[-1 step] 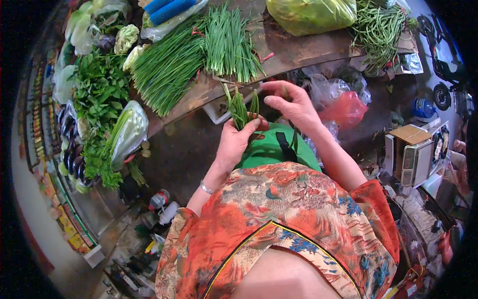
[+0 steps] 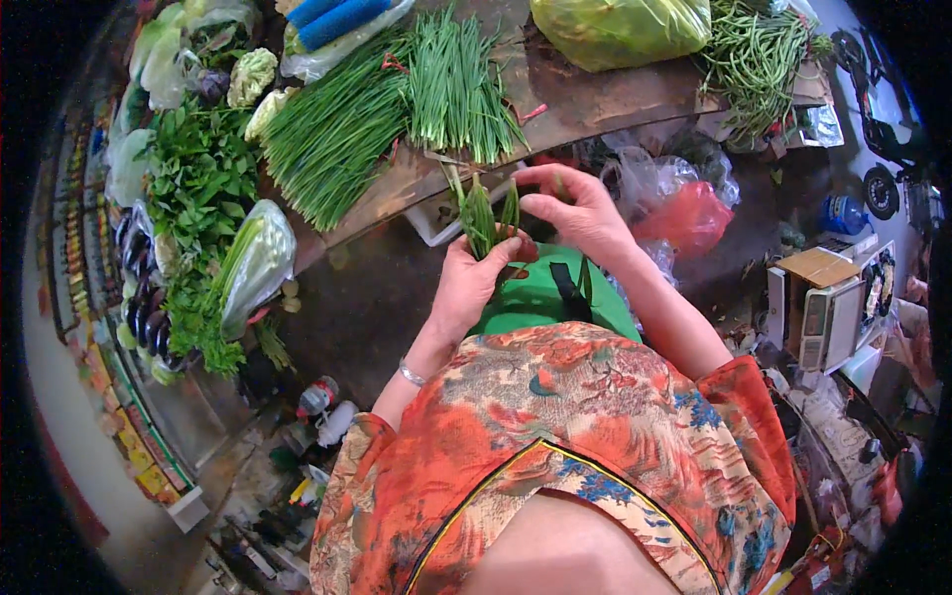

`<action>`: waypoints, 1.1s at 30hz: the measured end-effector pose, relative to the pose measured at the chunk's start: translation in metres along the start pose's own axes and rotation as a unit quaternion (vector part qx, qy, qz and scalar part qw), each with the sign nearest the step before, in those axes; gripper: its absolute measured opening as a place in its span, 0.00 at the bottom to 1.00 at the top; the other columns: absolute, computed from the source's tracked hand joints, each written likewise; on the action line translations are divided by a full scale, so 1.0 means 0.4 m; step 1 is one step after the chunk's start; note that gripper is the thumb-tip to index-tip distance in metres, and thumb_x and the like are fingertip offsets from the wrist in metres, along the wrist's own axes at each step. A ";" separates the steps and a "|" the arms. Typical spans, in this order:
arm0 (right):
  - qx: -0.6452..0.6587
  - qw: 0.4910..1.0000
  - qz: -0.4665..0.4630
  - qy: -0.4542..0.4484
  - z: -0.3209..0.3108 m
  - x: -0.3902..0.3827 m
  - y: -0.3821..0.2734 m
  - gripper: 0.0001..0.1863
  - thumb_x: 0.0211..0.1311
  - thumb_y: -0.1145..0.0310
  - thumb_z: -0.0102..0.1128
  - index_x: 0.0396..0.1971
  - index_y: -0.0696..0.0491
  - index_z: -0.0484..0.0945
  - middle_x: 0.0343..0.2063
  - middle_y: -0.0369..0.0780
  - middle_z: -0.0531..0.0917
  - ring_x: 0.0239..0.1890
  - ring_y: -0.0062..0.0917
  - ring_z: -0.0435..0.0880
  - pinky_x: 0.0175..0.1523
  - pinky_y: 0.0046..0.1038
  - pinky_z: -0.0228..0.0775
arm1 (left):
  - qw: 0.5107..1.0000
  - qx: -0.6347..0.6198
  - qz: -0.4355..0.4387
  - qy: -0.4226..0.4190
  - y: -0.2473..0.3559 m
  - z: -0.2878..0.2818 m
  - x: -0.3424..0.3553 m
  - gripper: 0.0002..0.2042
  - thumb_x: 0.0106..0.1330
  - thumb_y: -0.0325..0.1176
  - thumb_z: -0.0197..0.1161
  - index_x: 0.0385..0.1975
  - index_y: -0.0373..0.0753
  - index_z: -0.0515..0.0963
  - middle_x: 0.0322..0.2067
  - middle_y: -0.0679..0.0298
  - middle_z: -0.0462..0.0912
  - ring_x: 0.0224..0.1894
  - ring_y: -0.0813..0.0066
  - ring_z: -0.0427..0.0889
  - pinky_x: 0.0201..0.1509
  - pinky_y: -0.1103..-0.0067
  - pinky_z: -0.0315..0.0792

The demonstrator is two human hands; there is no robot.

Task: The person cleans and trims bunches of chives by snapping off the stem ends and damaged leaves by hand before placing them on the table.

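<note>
My left hand (image 2: 474, 278) is closed round a small bunch of green stalks (image 2: 478, 216). The pale ends point up toward the table, and its thumb lies across them. To the right of the bunch is my right hand (image 2: 580, 210), with thumb and forefinger apart. That forefinger reaches to the tip of one stalk, but I cannot tell whether it touches. A bit of green shows between its fingers, too small to name. Below both hands lies a green apron (image 2: 535, 297) with a dark strap.
Long green chives (image 2: 337, 139) lie in bundles on the wooden table (image 2: 585, 104). Green beans (image 2: 749, 64) and a yellow-green bag (image 2: 625, 30) are at the far right. Leafy greens (image 2: 203, 178) and eggplants (image 2: 149, 322) are at left. Plastic bags (image 2: 684, 213) hang below the table.
My right hand has shifted slightly left, nearer the stalks. The left hand keeps its hold with almost no movement.
</note>
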State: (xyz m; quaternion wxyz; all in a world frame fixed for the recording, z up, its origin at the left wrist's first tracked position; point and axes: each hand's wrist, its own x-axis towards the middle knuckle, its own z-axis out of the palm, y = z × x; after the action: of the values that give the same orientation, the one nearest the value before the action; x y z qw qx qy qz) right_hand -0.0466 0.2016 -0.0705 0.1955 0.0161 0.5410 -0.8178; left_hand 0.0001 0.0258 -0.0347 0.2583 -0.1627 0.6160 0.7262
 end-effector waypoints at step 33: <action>0.074 0.990 0.101 0.068 -0.005 0.025 0.004 0.05 0.62 0.67 0.62 0.34 0.52 0.78 0.16 0.24 0.71 0.14 0.06 0.59 0.19 0.14 0.44 | 0.997 -0.074 0.000 0.034 0.023 -0.021 -0.019 0.10 0.71 0.36 0.55 0.46 0.40 0.74 0.32 0.62 0.81 0.23 0.84 0.73 0.23 0.89 0.61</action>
State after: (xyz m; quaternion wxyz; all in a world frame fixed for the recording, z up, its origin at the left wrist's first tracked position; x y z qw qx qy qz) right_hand -0.0555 0.1997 -0.0751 0.2384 0.1409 0.4861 -0.8288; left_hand 0.0003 0.0152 -0.0243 0.2249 -0.2062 0.5687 0.7639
